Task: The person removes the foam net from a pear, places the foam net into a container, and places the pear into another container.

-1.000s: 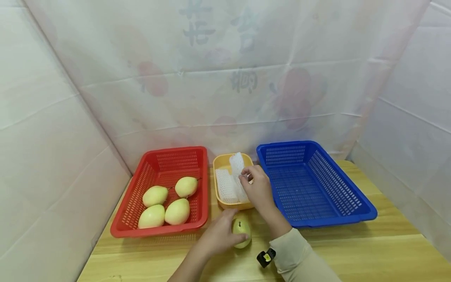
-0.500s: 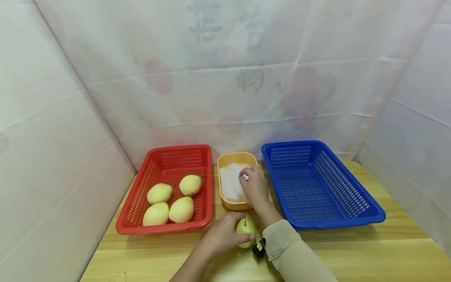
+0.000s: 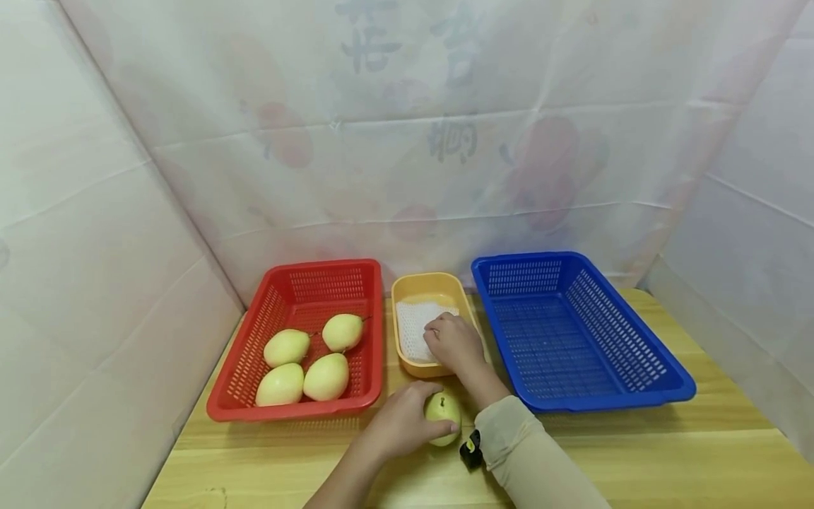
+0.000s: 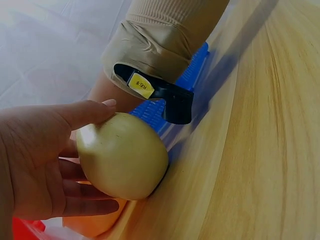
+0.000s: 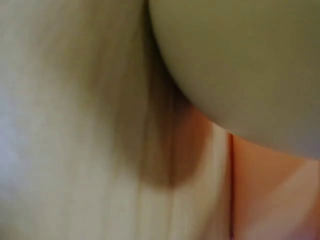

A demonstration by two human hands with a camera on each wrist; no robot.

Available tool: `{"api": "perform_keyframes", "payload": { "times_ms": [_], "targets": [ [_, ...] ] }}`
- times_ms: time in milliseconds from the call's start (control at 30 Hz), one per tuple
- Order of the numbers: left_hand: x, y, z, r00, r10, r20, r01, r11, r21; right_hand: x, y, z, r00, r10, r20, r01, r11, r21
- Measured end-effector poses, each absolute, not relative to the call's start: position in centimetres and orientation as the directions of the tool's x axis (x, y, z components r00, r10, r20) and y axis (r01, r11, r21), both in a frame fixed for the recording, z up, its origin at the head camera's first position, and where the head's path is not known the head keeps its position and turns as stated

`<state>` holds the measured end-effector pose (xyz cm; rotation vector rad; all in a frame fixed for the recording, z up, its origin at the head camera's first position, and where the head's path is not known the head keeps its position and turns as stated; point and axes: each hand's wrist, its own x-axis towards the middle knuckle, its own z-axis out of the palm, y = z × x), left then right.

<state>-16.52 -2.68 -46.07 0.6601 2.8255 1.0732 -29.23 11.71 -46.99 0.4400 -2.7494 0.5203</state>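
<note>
My left hand [image 3: 404,418] curls thumb and fingers around a yellow-green pear [image 3: 443,420] standing stem-up on the table; the left wrist view shows thumb and fingers against the pear [image 4: 122,157]. Over the yellow basket [image 3: 422,369], my right hand [image 3: 456,345] has bent fingers gathered at the white foam nets [image 3: 415,326], pinching at the net under the fingertips. Part of the nets is hidden behind this hand. In the blurred right wrist view, a large rounded pear surface [image 5: 245,65] fills the upper right and the right hand is not seen.
Several pears [image 3: 326,377] lie in the red basket [image 3: 294,413] on the left. The blue basket [image 3: 553,339] stands at the right. A black wrist device [image 3: 471,449] on the right cuff sits close to the pear. White cloth [image 3: 407,177] walls the back and sides.
The foam net that stood up has come down flat among the others. My right hand has moved slightly lower into the yellow basket. My left hand has closed in around the pear.
</note>
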Motion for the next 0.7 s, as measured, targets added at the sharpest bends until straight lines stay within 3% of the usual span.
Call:
{"api": "perform_keyframes", "payload": {
  "times_ms": [133,300,700],
  "targets": [
    [-16.6,-2.6,-45.9,-0.907,0.408,0.109,0.377,0.667,0.643,-29.3,11.9,-46.5,-0.947,-0.23,0.225,-0.293,0.905,-0.308],
    [-16.6,-2.5,-45.9,-0.903,0.417,0.104,0.382,0.667,0.64,-29.1,12.0,-46.2,-0.948,-0.246,0.203,-0.297,0.912,-0.283],
    [-16.4,-2.8,-46.1,-0.906,0.414,0.088,0.37,0.675,0.638,-26.9,12.5,-44.8,-0.87,-0.269,0.413,-0.434,0.814,-0.385]
  ]
}}
